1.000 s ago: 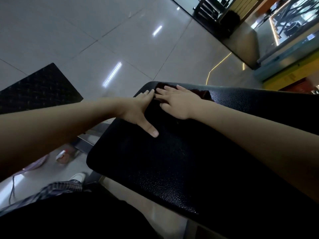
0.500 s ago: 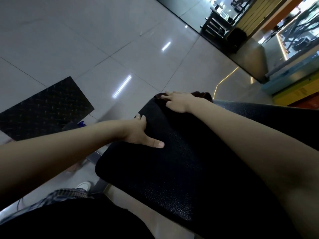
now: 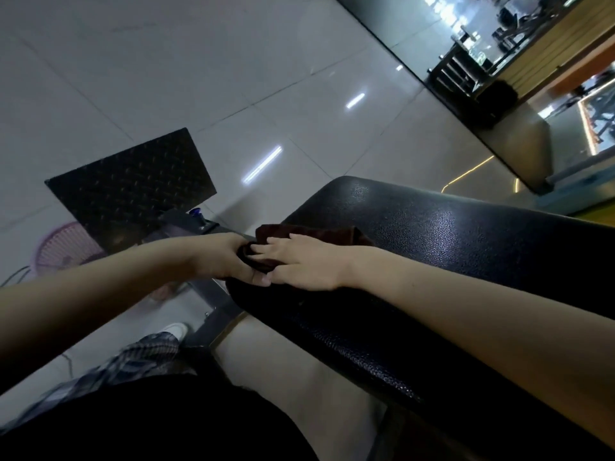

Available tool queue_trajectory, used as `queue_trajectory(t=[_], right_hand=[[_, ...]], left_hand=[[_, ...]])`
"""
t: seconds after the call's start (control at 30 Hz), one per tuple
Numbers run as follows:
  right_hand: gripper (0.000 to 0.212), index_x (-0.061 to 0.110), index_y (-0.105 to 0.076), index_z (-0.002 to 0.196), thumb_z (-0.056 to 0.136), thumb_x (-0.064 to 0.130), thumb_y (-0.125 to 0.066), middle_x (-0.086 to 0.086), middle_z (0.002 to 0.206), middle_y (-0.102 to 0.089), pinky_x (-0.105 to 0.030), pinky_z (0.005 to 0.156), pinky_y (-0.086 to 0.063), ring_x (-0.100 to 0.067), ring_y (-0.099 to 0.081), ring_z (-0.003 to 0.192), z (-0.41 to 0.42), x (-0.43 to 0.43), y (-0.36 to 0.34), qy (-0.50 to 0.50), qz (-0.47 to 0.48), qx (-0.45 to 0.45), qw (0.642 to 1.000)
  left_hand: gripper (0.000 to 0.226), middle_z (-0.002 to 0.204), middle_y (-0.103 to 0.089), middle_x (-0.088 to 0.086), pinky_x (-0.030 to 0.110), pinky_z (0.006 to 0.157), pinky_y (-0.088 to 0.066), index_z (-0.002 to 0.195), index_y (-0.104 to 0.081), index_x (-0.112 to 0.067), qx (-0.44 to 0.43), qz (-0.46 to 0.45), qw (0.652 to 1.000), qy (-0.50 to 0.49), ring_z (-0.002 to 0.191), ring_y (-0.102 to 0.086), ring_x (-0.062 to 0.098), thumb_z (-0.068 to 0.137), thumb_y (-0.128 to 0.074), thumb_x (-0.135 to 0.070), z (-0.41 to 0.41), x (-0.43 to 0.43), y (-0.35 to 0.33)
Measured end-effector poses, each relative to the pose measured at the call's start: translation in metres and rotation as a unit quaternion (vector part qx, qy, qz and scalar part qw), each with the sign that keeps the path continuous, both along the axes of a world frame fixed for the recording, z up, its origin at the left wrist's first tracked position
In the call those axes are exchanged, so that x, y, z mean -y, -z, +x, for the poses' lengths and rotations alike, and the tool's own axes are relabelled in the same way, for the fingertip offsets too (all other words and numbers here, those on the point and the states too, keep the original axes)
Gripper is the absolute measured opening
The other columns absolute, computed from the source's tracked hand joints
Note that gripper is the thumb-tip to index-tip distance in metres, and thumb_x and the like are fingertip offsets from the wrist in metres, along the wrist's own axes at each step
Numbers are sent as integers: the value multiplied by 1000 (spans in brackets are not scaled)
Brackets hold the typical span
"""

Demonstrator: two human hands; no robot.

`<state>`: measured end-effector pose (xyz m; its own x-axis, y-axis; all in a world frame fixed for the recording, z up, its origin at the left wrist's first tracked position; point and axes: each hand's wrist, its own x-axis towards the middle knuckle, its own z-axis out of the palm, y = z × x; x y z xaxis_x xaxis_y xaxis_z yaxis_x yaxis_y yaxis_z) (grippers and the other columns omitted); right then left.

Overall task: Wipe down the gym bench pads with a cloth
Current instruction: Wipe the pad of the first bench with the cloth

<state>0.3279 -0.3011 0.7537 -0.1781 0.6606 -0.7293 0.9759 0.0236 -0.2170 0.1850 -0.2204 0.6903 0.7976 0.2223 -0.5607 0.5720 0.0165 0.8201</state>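
The black textured bench pad (image 3: 432,247) runs from the centre to the lower right. A dark brown cloth (image 3: 319,236) lies bunched at the pad's left edge. My right hand (image 3: 299,266) rests flat on the cloth with fingers straight, pointing left. My left hand (image 3: 223,261) comes in from the left and meets it at the pad's edge. Its fingers curl onto the cloth's left end, and its thumb lies on the pad just below my right hand. Most of the cloth is hidden under my hands.
The grey metal bench frame (image 3: 213,307) drops below the pad's left edge. A black diamond-plate mat (image 3: 129,188) and a pink round grille (image 3: 63,251) lie on the tiled floor to the left. My white shoe (image 3: 174,329) is near the frame. A dark rack (image 3: 456,69) stands far right.
My right hand has slid the cloth from the pad's far end back to its left edge. My left hand has left its hold on the pad's side and taken the cloth's end.
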Motion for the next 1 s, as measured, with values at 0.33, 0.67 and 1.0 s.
queue_trajectory(t=[0.33,0.67,1.0], right_hand=[[49,21,-33,149,101,24,-40,3,157,-29,-35,119,-12,-15,-18,146,10,-4,10,-92,95,-13,991],[52,15,-34,148,97,16,-45,-6,155,-32,-28,113,-19,-22,-32,140,82,-54,14,-62,95,88,990],[51,23,-27,151,100,25,-33,-1,159,-21,-43,118,-5,-22,-17,146,161,-98,22,6,74,305,950]], left_hand=[[28,91,-72,1,17,70,-51,100,-66,-12,3,-56,997,-55,85,-69,10,75,-79,-14,-4,-3,4],[69,102,-73,0,37,96,-52,108,-68,-14,-18,-32,996,-75,98,-67,16,50,-88,-46,-4,-7,18],[56,104,-70,-1,36,94,-53,112,-66,-13,-35,4,997,-71,98,-66,16,66,-85,-38,-1,-4,15]])
